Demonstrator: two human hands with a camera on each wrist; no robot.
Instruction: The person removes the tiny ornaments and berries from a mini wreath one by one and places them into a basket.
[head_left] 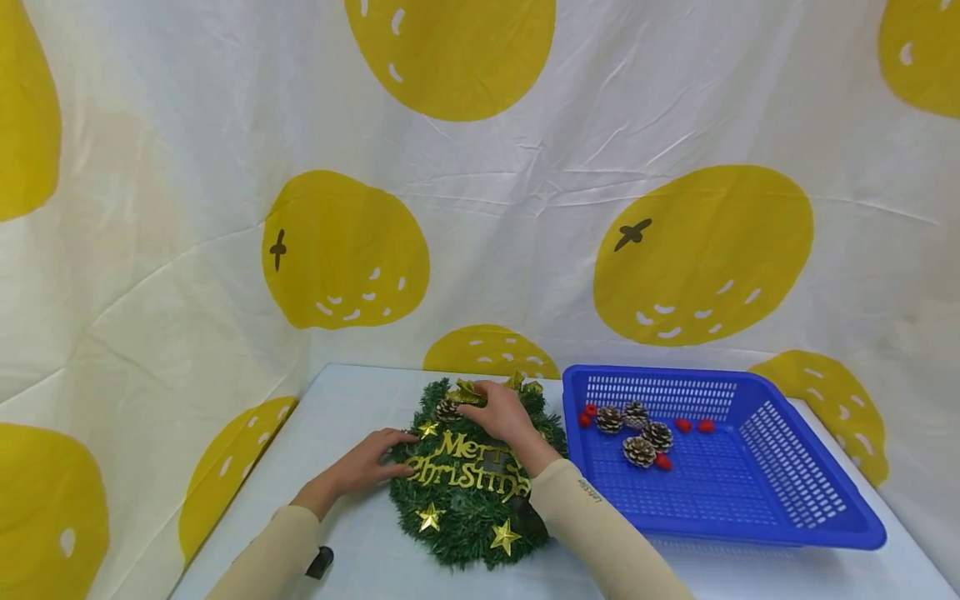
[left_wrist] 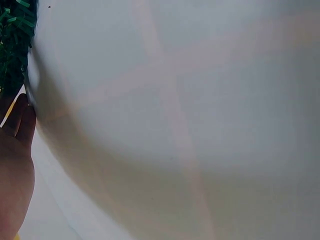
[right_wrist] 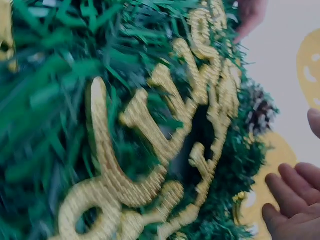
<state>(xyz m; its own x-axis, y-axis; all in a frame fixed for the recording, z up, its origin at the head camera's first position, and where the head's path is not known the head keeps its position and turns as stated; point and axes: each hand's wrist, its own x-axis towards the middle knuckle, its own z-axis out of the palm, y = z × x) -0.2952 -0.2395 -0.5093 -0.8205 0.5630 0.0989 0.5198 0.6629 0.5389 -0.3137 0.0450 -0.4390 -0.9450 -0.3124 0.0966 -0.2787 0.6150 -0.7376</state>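
Observation:
A green Christmas wreath (head_left: 468,533) lies on the white table, with gold "Merry Christmas" lettering (head_left: 457,473), gold stars (head_left: 429,517) and a gold bow (head_left: 467,390) at its top. One pine cone (head_left: 447,409) sits in its upper left part. My left hand (head_left: 369,462) rests at the wreath's left edge, fingers extended; the left wrist view catches only part of that hand (left_wrist: 17,165). Above the wreath's top is my right hand (head_left: 501,410), near the pine cone and bow. The right wrist view shows its fingers (right_wrist: 282,197) loosely bent, holding nothing, apart from the pine cone (right_wrist: 261,111).
Right of the wreath stands a blue plastic basket (head_left: 750,533), close to its edge. Inside are several pine cones (head_left: 639,451) and several small red pieces (head_left: 663,461). A small black object (head_left: 320,562) shows by my left sleeve. A fruit-printed cloth (head_left: 510,250) hangs behind the table.

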